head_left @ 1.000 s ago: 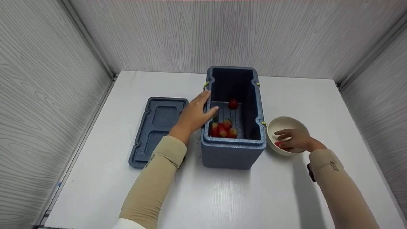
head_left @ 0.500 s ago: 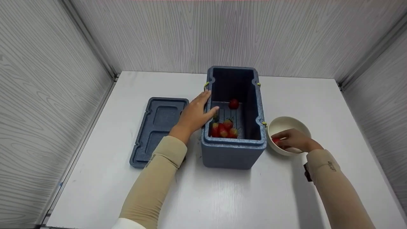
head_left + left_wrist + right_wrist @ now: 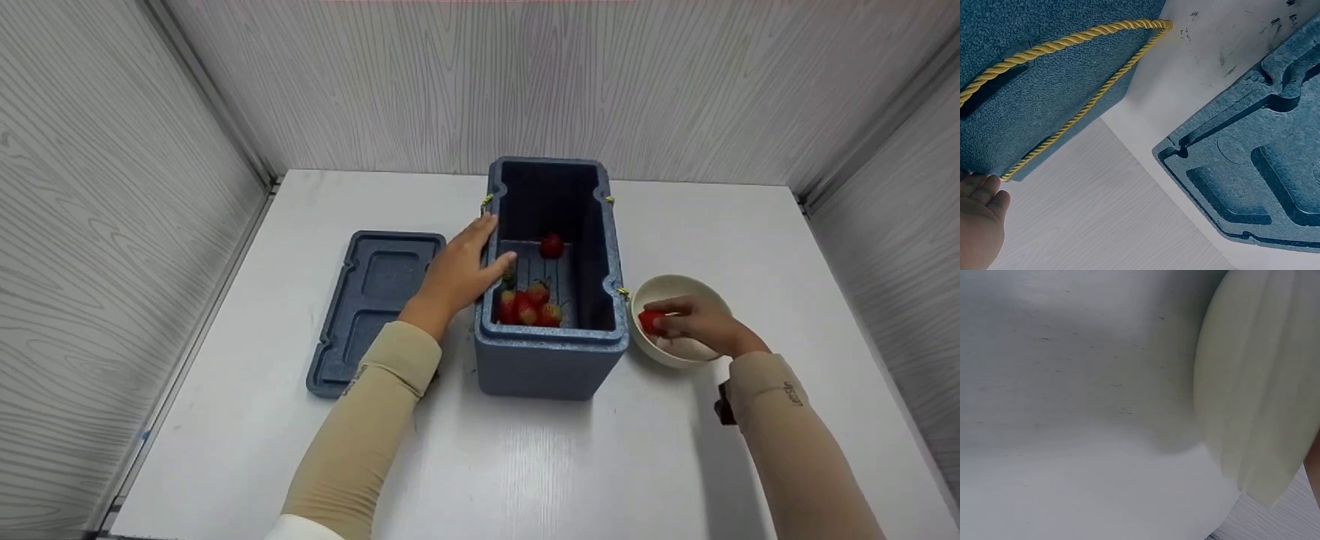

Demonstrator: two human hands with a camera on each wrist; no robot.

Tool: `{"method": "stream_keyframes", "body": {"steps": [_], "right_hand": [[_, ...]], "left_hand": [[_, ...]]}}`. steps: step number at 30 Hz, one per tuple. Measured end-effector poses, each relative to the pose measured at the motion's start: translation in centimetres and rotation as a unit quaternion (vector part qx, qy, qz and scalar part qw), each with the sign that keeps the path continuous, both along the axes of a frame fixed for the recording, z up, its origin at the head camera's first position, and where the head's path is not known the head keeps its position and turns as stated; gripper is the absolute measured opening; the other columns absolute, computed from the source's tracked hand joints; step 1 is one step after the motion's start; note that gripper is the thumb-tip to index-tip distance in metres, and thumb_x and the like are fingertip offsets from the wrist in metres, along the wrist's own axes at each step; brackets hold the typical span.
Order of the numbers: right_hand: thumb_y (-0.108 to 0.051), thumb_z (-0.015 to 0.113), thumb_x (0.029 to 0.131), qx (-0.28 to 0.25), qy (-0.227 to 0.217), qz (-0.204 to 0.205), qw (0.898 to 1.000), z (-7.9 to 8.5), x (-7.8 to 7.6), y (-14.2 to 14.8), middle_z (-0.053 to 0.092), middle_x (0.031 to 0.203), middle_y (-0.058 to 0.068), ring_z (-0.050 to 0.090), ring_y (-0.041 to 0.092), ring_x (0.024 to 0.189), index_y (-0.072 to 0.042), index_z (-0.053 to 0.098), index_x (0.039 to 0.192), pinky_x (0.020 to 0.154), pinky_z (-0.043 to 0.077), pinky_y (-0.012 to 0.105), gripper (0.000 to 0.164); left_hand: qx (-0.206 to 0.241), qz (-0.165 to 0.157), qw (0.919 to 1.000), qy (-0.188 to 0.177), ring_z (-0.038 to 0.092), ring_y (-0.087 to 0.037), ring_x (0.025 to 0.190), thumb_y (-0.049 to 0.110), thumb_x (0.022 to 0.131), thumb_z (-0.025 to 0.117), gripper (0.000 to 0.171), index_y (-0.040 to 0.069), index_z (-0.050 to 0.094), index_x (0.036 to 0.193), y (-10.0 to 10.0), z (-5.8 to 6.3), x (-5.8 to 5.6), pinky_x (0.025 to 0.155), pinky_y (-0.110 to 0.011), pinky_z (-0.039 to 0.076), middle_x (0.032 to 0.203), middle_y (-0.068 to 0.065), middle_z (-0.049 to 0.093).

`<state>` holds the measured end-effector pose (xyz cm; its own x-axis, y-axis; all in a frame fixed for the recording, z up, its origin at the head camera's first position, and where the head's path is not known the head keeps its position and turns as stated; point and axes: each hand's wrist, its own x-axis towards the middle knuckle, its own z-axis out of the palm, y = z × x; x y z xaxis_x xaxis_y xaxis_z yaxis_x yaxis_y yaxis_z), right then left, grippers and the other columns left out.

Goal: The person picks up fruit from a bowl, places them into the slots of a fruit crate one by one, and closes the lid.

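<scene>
In the head view my right hand is inside the cream bowl. Its thumb and fingers pinch a red strawberry near the bowl's left wall. My left hand rests on the left rim of a deep blue foam box, fingers straight along the outside and thumb reaching over the rim. Several strawberries lie at the box's near end, and a single strawberry sits farther back. The left wrist view catches part of the left hand against the box's side.
Left of the box lies its blue lid, recessed side up, partly behind the left arm. A yellow rope runs along the box's side. White table surrounds everything, with wood-grain panels behind and at both sides.
My right hand has closed its fingers on a strawberry in the bowl and lifted it slightly. The left hand and box have stayed put.
</scene>
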<state>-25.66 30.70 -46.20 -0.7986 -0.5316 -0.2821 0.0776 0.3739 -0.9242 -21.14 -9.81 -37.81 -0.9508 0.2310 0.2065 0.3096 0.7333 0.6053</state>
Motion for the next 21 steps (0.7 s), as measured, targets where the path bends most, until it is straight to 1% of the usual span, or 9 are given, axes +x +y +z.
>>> {"method": "stream_keyframes", "body": {"steps": [4, 8, 10, 15, 17, 21], "right_hand": [[-0.014, 0.062, 0.093, 0.028, 0.025, -0.025, 0.999, 0.9, -0.2, 0.4, 0.051, 0.128, 0.024, 0.060, 0.019, 0.101, 0.010, 0.048, 0.134, 0.083, 0.051, 0.027, 0.049], [-0.019, 0.062, 0.094, 0.050, 0.053, -0.038, 0.997, 2.3, -0.2, 0.6, 0.055, 0.126, 0.021, 0.061, 0.018, 0.099, 0.006, 0.051, 0.134, 0.082, 0.052, 0.028, 0.048], [-0.016, 0.061, 0.094, 0.025, 0.052, -0.041, 0.998, 3.0, -0.3, 0.7, 0.055, 0.124, 0.019, 0.061, 0.017, 0.099, 0.008, 0.049, 0.135, 0.083, 0.052, 0.029, 0.048], [-0.011, 0.061, 0.094, -0.029, 0.044, -0.051, 0.997, 5.0, -0.5, 0.8, 0.058, 0.120, 0.009, 0.062, 0.015, 0.100, 0.014, 0.044, 0.135, 0.086, 0.051, 0.027, 0.051], [-0.013, 0.062, 0.094, -0.030, 0.050, -0.058, 0.997, 5.8, -0.6, 0.8, 0.060, 0.117, 0.004, 0.063, 0.013, 0.098, 0.013, 0.044, 0.135, 0.085, 0.051, 0.026, 0.052], [-0.010, 0.063, 0.093, -0.055, 0.065, -0.064, 0.994, 7.5, -0.9, 0.8, 0.061, 0.114, 0.002, 0.063, 0.012, 0.098, 0.014, 0.044, 0.135, 0.085, 0.051, 0.024, 0.052]], "left_hand": [[0.000, 0.000, 1.0000, -0.003, 0.021, -0.019, 0.141, 0.049, 0.097, 0.049, 0.070, 0.011, 0.026, 0.152, 0.0, 0.0, 0.0, 0.114, -0.038, 0.019, 0.155, -0.006, 0.024], [-0.002, 0.002, 1.0000, -0.003, 0.022, -0.019, 0.141, 0.049, 0.097, 0.049, 0.071, 0.011, 0.026, 0.152, 0.0, 0.0, 0.0, 0.113, -0.037, 0.019, 0.155, -0.006, 0.024], [-0.003, 0.000, 1.0000, -0.003, 0.022, -0.019, 0.141, 0.049, 0.097, 0.048, 0.070, 0.011, 0.026, 0.152, 0.1, 0.1, 0.0, 0.113, -0.038, 0.019, 0.155, -0.006, 0.024], [-0.009, -0.005, 1.0000, 0.001, 0.023, -0.021, 0.141, 0.048, 0.097, 0.048, 0.070, 0.010, 0.026, 0.152, 0.1, 0.1, -0.1, 0.113, -0.039, 0.020, 0.155, -0.008, 0.025], [-0.010, -0.004, 0.9999, 0.003, 0.023, -0.020, 0.141, 0.048, 0.097, 0.048, 0.070, 0.010, 0.026, 0.152, 0.1, 0.1, -0.1, 0.113, -0.038, 0.020, 0.154, -0.008, 0.025], [-0.008, -0.003, 1.0000, 0.003, 0.023, -0.020, 0.141, 0.048, 0.097, 0.049, 0.070, 0.010, 0.026, 0.152, 0.1, 0.1, -0.1, 0.113, -0.038, 0.020, 0.154, -0.007, 0.025]]}}
